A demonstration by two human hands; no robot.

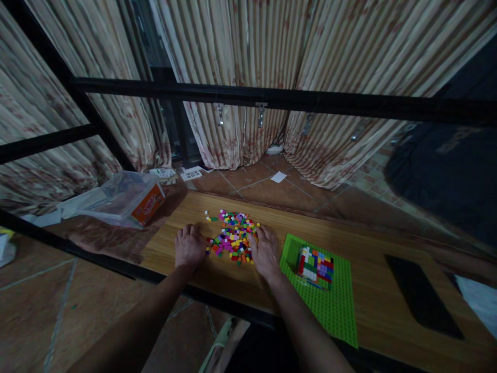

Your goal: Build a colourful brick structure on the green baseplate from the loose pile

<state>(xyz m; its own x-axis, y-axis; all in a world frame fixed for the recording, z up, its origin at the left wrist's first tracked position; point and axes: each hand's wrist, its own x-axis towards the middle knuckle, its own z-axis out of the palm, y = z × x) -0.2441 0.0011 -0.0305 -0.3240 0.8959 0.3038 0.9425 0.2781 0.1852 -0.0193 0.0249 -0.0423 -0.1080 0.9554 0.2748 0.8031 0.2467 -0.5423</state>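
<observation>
A pile of small multicoloured toy bricks (236, 238) is spread over the wooden table. My left hand (189, 246) rests palm down on the tabletop at the pile's left side, fingers loosely bent and apart, with no brick visible in it. At the right edge of the pile lies my right hand (265, 250), its thumb and fingers apart and touching the nearest bricks. To its right is a green baseplate (336, 313), which bears a low, blocky structure of white, red, blue and other coloured bricks (316, 267).
The wooden table (368, 290) also carries a dark flat rectangular object (423, 298) on the right. A clear plastic bin (128, 199) with an orange label stands beyond its left end. A black metal rail (240, 93) crosses in front of striped curtains (248, 46).
</observation>
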